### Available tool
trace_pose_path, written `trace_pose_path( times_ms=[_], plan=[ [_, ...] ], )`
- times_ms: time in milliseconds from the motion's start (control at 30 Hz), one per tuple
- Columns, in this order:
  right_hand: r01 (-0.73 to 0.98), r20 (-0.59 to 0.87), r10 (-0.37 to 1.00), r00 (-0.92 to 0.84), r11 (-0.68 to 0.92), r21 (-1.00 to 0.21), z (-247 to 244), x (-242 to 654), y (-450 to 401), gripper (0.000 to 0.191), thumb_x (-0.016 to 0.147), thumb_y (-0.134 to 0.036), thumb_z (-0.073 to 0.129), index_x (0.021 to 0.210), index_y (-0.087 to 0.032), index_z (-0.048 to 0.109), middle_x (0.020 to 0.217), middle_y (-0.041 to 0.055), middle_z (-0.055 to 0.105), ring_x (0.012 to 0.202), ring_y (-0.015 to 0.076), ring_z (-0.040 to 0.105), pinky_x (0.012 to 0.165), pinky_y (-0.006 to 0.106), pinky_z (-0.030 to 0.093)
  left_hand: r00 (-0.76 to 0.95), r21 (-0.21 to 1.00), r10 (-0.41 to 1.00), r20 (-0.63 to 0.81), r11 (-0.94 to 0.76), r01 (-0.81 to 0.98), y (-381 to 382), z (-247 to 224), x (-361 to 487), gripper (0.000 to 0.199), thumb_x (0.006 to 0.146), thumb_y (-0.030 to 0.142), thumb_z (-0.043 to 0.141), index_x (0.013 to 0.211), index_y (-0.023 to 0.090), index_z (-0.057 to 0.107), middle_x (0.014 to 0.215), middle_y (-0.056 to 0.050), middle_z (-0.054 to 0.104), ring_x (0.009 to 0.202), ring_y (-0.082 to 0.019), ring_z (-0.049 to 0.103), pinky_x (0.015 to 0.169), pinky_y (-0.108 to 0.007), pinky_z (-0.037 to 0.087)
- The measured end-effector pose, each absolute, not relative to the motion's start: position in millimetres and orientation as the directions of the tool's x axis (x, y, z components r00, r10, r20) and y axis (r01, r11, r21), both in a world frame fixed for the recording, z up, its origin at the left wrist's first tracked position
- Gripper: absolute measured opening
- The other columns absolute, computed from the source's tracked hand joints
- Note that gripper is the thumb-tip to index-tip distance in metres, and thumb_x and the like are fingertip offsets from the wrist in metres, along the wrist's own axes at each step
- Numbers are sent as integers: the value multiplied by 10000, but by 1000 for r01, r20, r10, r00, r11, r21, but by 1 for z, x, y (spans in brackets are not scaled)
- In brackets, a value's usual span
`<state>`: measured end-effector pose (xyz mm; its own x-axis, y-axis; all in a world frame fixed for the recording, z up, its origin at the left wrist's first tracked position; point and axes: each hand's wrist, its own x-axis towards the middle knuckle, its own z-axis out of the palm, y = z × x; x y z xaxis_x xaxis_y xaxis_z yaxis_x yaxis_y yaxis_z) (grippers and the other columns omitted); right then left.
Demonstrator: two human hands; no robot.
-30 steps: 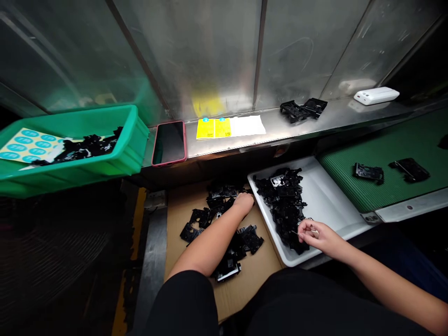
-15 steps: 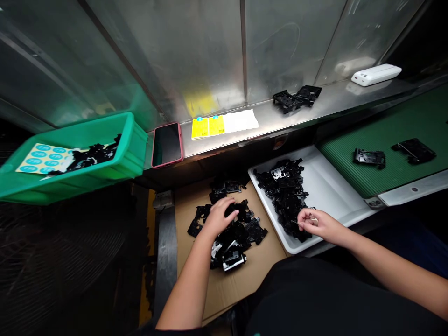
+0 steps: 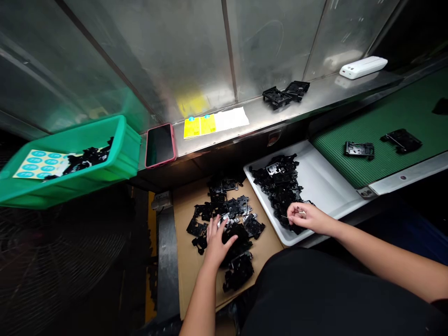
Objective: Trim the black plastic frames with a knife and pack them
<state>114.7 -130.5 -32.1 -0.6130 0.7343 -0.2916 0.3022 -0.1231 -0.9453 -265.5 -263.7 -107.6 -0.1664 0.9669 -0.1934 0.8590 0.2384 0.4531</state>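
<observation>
Black plastic parts (image 3: 240,205) lie in a loose heap on a brown cardboard sheet (image 3: 266,247). My left hand (image 3: 217,240) rests over the heap's left side, fingers spread; whether it touches a part is hard to see. Over the near side of a white tray (image 3: 325,182), my right hand (image 3: 304,217) has its fingers pinched round a thin, light-coloured tool whose tip points left. Beneath and beside that hand, more black parts (image 3: 280,182) fill the tray's left half.
A green bin (image 3: 122,149) with stickers and black pieces stands left. On the metal ledge (image 3: 259,116) lie a phone (image 3: 160,145), yellow labels (image 3: 199,126), black parts (image 3: 276,96) and a white device (image 3: 364,67). The green belt (image 3: 378,121) at right carries black parts (image 3: 402,140).
My left hand has moved nearer to me over the heap and its fingers have spread. Black parts near it have shifted. The view has turned slightly, and another dark part shows at the right edge.
</observation>
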Motion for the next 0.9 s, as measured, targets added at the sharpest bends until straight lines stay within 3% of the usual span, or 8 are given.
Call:
trace_pose_path(
  times_ms=[100, 200, 300, 400, 500, 633, 733, 900],
  plan=[
    [296, -291, 732, -616, -126, -947, -27, 117, -129, 218, 911, -396, 752, 896, -192, 674, 836, 44, 751, 722, 169, 635, 727, 317, 508, -199, 474, 978, -67, 207, 856, -309, -103, -256, 626, 1024, 485, 532, 1615, 293, 458, 1737, -111, 387, 1687, -340, 194, 1338, -596, 275],
    [296, -295, 725, -622, -131, -946, -25, 122, -126, 218, 909, -393, 743, 897, -189, 666, 829, 40, 739, 701, 157, 619, 725, 319, 504, -131, 431, 991, -27, 130, 893, -381, -112, -224, 824, 833, 571, 777, 1574, 301, 536, 1727, -129, 406, 1676, -438, 186, 1343, -663, 213],
    [298, -301, 711, -636, -134, -945, -25, 124, -122, 243, 911, -418, 730, 900, -188, 653, 819, 42, 728, 697, 156, 615, 714, 321, 499, -143, 343, 972, -186, 201, 918, -433, -135, -184, 696, 858, 347, 787, 1530, 381, 608, 1717, -105, 452, 1653, -439, 276, 1334, -678, 224],
    [299, -303, 681, -667, -128, -946, -25, 124, -116, 256, 894, -429, 749, 902, -190, 656, 824, 46, 731, 729, 171, 635, 717, 324, 501, -229, 335, 937, -263, 311, 889, -444, -155, -163, 699, 896, 248, 726, 1564, 387, 575, 1747, -92, 412, 1670, -414, 245, 1321, -659, 275],
    [299, -299, 641, -706, -113, -948, -21, 123, -110, 211, 890, -386, 753, 901, -193, 667, 838, 44, 738, 754, 177, 646, 729, 325, 506, -255, 389, 926, -278, 351, 852, -439, -162, -165, 663, 929, 229, 680, 1564, 381, 568, 1762, -77, 387, 1671, -366, 266, 1328, -605, 293],
    [297, -292, 621, -728, -99, -950, -16, 128, -105, 155, 894, -340, 726, 909, -197, 668, 849, 43, 743, 780, 179, 651, 740, 326, 513, -280, 489, 914, -293, 395, 778, -436, -161, -178, 626, 906, 174, 671, 1483, 411, 614, 1649, -45, 534, 1531, -314, 519, 1263, -547, 433],
    [295, -292, 616, -732, -99, -950, -17, 135, -104, 151, 875, -332, 732, 893, -198, 664, 830, 39, 742, 773, 183, 662, 737, 328, 524, -299, 566, 905, -303, 423, 708, -431, -166, -186, 547, 849, 142, 711, 1357, 343, 692, 1515, -70, 606, 1370, -291, 658, 1183, -504, 530],
    [293, -295, 617, -730, -108, -950, -19, 147, -105, 116, 864, -293, 725, 878, -198, 661, 825, 43, 739, 769, 187, 666, 739, 332, 528, -317, 655, 901, -295, 432, 620, -419, -176, -195, 403, 759, 135, 807, 1144, 243, 763, 1346, -100, 629, 1333, -314, 664, 1181, -536, 523]
  ],
)
